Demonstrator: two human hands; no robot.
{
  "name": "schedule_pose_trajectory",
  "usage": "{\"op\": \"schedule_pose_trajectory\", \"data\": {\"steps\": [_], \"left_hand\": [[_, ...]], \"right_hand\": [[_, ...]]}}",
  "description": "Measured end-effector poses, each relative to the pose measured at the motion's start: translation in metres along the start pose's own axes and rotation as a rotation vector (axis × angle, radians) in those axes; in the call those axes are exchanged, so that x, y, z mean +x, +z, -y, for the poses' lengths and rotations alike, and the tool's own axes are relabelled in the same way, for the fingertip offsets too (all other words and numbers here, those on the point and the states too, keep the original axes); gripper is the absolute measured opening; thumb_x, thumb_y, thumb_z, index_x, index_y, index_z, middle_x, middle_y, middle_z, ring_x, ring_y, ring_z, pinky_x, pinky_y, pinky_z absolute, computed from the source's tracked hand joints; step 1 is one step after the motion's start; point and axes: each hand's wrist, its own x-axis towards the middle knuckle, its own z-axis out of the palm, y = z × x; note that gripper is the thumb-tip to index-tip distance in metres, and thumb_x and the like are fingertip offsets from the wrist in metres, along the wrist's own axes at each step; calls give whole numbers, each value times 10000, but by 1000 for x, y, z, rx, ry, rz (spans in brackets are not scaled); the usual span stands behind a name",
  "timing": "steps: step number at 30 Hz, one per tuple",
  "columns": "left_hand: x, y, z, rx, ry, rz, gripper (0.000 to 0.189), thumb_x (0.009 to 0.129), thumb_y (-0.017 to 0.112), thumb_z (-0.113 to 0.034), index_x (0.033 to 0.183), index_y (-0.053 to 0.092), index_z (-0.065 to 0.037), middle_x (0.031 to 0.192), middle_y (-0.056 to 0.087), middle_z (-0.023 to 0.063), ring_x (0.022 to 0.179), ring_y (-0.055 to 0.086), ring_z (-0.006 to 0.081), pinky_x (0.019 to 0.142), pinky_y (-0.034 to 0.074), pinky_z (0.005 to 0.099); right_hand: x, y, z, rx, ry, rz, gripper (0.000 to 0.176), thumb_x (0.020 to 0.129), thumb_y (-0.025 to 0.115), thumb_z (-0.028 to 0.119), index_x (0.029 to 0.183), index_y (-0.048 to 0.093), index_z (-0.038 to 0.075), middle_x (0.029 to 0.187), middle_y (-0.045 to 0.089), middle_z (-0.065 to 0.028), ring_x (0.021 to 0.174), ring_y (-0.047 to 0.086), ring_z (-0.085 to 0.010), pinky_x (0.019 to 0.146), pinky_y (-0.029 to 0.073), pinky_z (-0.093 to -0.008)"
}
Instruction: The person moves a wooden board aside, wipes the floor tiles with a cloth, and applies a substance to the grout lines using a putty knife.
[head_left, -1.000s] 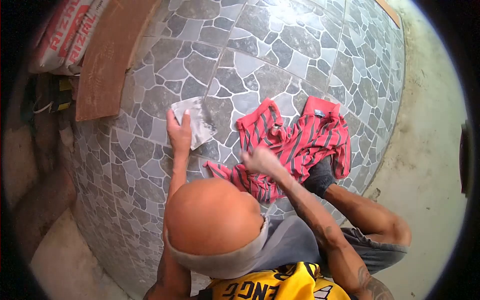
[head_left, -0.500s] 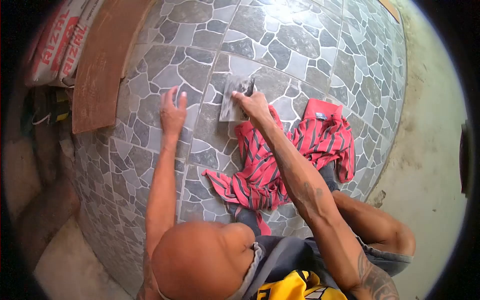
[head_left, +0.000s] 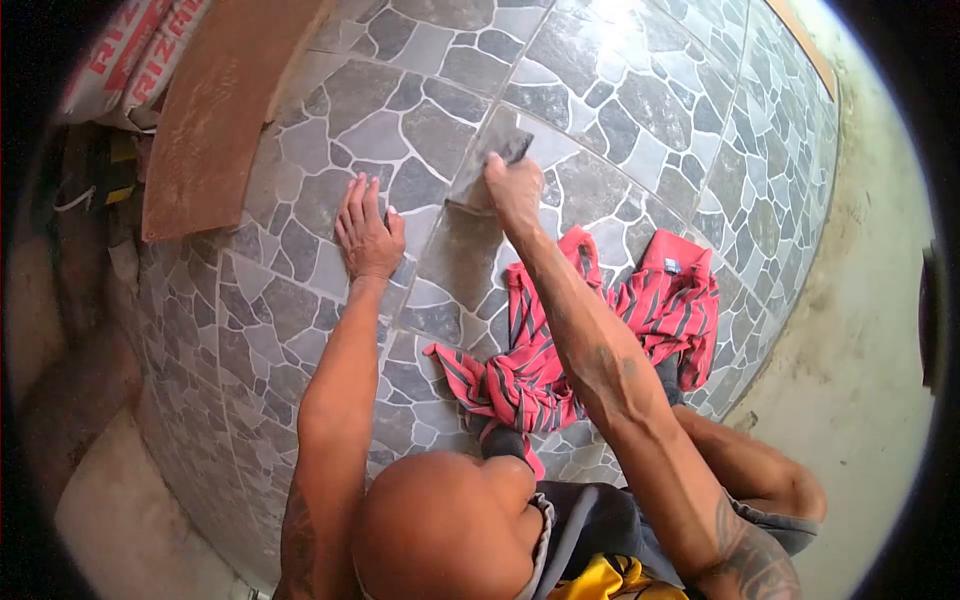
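Observation:
My right hand [head_left: 515,190] is closed around a flat rectangular trowel [head_left: 473,180]. The trowel lies tilted over a grout joint between large stone-patterned floor tiles [head_left: 435,140]; motion blurs its blade and my grip covers its handle. To the left, my left hand [head_left: 370,235] rests palm down on the tiles with its fingers stretched out and holds nothing. A crumpled red shirt with dark stripes [head_left: 535,375] lies under and beside my right forearm, close to my feet.
A brown board [head_left: 205,130] lies at the upper left, beside red-and-white sacks [head_left: 150,60]. Dark items with a yellow part [head_left: 120,170] sit below the sacks. Bare concrete [head_left: 800,370] borders the tiles on the right. A wooden strip [head_left: 808,45] edges the far right corner.
My left hand has come down from above the tiles and now lies flat on them. My right hand has moved the trowel slightly, its blade now more slanted. The view has shifted.

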Motion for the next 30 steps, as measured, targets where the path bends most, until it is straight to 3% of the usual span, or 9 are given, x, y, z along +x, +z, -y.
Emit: {"op": "schedule_pose_trajectory", "data": {"steps": [12, 15, 21, 24, 30], "left_hand": [[1, -4, -1, -12, -21, 17, 567, 874, 608, -202, 1417, 469, -113, 1493, 447, 84, 1410, 392, 284, 1145, 304, 465], [0, -4, 0, -12, -15, 14, 566, 871, 610, -201, 1414, 475, -115, 1492, 450, 84, 1406, 399, 282, 1140, 308, 464], [2, -4, 0, -16, -18, 5, 565, 868, 616, -195, 1410, 480, -113, 1493, 452, 86, 1400, 408, 283, 1135, 314, 459], [0, -5, -1, -22, -13, 7, 566, 866, 619, -189, 1410, 480, -112, 1491, 455, 87, 1401, 408, 285, 1134, 315, 460], [1, -6, 0, -25, -14, 2, 570, 864, 620, -185, 1411, 479, -110, 1489, 458, 86, 1403, 405, 285, 1133, 318, 461]], "right_hand": [[-8, 1, -7, 45, -100, -36, 373, 845, 654, 294, 955, 711, -58, 908, 694, -316, 920, 690, -461, 847, 529, -503], [3, 0, 3, -131, -57, -29, 379, 841, 659, 294, 953, 710, -64, 897, 690, -323, 912, 691, -462, 844, 533, -501], [24, 9, -27, 73, -171, -110, 376, 842, 650, 287, 920, 705, -77, 834, 684, -324, 856, 697, -469, 803, 540, -492], [29, -6, 2, -8, -77, 40, 379, 847, 637, 282, 936, 699, -82, 853, 687, -324, 876, 697, -463, 815, 535, -486], [24, -10, -1, 64, -165, -7, 352, 858, 617, 260, 987, 709, -54, 879, 697, -310, 908, 699, -447, 837, 522, -484]]}}
